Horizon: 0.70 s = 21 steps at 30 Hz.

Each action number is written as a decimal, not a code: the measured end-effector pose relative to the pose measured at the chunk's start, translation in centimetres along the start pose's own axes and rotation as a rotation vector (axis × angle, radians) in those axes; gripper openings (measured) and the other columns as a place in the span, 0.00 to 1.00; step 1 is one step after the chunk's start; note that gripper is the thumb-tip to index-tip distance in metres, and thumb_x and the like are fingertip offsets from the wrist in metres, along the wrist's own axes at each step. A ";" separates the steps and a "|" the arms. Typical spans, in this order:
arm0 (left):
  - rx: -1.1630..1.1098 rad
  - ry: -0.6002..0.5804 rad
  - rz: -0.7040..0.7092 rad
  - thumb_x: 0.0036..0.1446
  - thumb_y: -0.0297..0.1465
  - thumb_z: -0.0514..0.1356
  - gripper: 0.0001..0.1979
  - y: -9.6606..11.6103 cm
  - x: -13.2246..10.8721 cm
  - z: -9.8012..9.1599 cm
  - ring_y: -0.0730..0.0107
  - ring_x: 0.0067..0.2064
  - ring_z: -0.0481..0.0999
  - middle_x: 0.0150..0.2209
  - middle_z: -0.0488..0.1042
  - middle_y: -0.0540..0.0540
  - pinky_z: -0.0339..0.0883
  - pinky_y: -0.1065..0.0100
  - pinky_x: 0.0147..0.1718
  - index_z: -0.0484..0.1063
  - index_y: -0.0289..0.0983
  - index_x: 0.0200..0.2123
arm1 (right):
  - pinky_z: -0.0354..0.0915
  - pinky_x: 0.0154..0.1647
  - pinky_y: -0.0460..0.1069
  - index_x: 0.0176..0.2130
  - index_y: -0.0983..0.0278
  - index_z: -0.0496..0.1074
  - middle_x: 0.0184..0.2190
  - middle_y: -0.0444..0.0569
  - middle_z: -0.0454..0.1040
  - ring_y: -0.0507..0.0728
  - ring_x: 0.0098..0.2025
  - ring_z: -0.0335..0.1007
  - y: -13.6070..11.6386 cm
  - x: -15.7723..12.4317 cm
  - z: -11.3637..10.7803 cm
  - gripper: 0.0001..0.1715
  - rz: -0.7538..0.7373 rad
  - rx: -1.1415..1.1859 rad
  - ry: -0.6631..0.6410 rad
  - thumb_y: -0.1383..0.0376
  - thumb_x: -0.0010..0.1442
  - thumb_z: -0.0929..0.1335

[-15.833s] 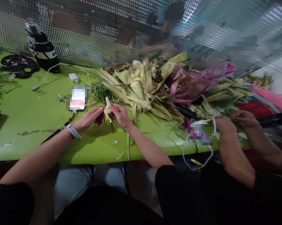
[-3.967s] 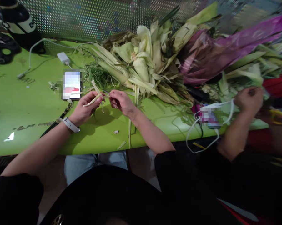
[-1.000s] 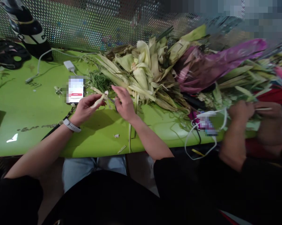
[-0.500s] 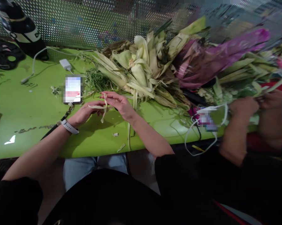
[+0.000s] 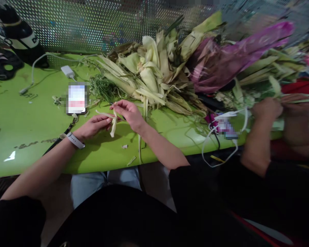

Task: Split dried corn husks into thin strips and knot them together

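fingers [image 5: 121, 105] of the right hand [image 5: 128, 115] pinch the upper end of the pale yellow corn-husk strips [image 5: 113, 120], thumb pressed against forefinger. the left hand [image 5: 94, 125] lies palm-up just beside it, and its curled fingers [image 5: 106, 120] grip the same strips where one crosses the other. the strips hang a little above the front part of the bright green glossy table [image 5: 28, 120], the lower end dangling free.

behind the table stands a perforated silver metal screen [image 5: 93, 24]. a broad heap of pale green and cream corn husks [image 5: 149, 79] lies against it, near the right hand, and a crumpled purple plastic bag [image 5: 229, 58] rests on the heap's right side. further right, another person's two hands [image 5: 266, 108] work among long green leaves, well apart from the strips. a tangle of thin dark green stalks [image 5: 103, 89] sits just beyond the left hand. beside it lies a flat phone with a lit screen [image 5: 76, 99], and past that a small white plug on a white cable [image 5: 67, 71]. a white band [image 5: 73, 140] wraps the left wrist. two small husk scraps [image 5: 125, 146] lie on the table near the front edge.
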<state>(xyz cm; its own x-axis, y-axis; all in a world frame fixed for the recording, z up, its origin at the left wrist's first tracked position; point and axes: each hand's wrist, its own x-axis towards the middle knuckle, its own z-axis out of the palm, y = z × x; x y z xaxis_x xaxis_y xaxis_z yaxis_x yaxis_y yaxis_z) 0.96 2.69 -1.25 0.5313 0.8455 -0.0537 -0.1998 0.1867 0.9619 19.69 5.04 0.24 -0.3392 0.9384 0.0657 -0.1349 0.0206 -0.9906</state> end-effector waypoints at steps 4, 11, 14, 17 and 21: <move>-0.306 0.064 0.000 0.51 0.32 0.68 0.10 0.7 0.3 0.3 0.72 0.31 0.75 0.30 0.76 0.47 0.70 0.72 0.29 0.78 0.35 0.37 | 0.70 0.42 0.48 0.35 0.63 0.73 0.33 0.47 0.75 0.51 0.35 0.72 -1.0 0.2 -1.0 0.21 0.075 -0.078 -0.110 0.48 0.63 0.67; -0.301 -0.021 0.093 0.50 0.38 0.66 0.15 1.2 0.0 -0.5 0.64 0.33 0.77 0.32 0.78 0.43 0.71 0.66 0.29 0.77 0.36 0.39 | 0.57 0.24 0.43 0.31 0.65 0.70 0.22 0.39 0.66 0.45 0.23 0.58 -1.2 -0.2 -1.1 0.21 0.016 -0.190 -0.249 0.50 0.60 0.70; -0.184 0.029 0.126 0.52 0.36 0.68 0.17 0.6 0.0 -0.4 0.70 0.29 0.76 0.30 0.77 0.46 0.70 0.70 0.28 0.75 0.37 0.43 | 0.56 0.23 0.43 0.31 0.65 0.70 0.21 0.38 0.65 0.45 0.22 0.59 -1.0 -0.3 -0.9 0.20 -0.030 -0.244 -0.222 0.50 0.60 0.70; -0.172 0.124 0.193 0.52 0.32 0.69 0.13 0.3 0.1 0.0 0.72 0.31 0.78 0.31 0.77 0.48 0.71 0.70 0.31 0.75 0.38 0.41 | 0.60 0.26 0.43 0.32 0.65 0.71 0.22 0.40 0.69 0.46 0.24 0.63 -0.8 0.0 -1.0 0.20 -0.070 -0.251 -0.212 0.51 0.58 0.72; -0.212 0.195 0.246 0.50 0.28 0.70 0.12 0.2 0.2 0.2 0.74 0.35 0.79 0.38 0.78 0.50 0.72 0.72 0.34 0.73 0.39 0.37 | 0.64 0.30 0.43 0.34 0.65 0.74 0.26 0.42 0.74 0.47 0.28 0.68 -0.4 0.4 -1.2 0.16 -0.019 -0.141 -0.168 0.54 0.55 0.74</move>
<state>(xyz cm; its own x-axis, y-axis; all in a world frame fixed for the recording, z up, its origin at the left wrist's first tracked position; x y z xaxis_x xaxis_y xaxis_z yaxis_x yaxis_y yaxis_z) 1.17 2.75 -0.96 0.2840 0.9533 0.1026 -0.4788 0.0483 0.8766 20.78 5.79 0.55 -0.4894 0.8672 0.0918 -0.0153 0.0967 -0.9952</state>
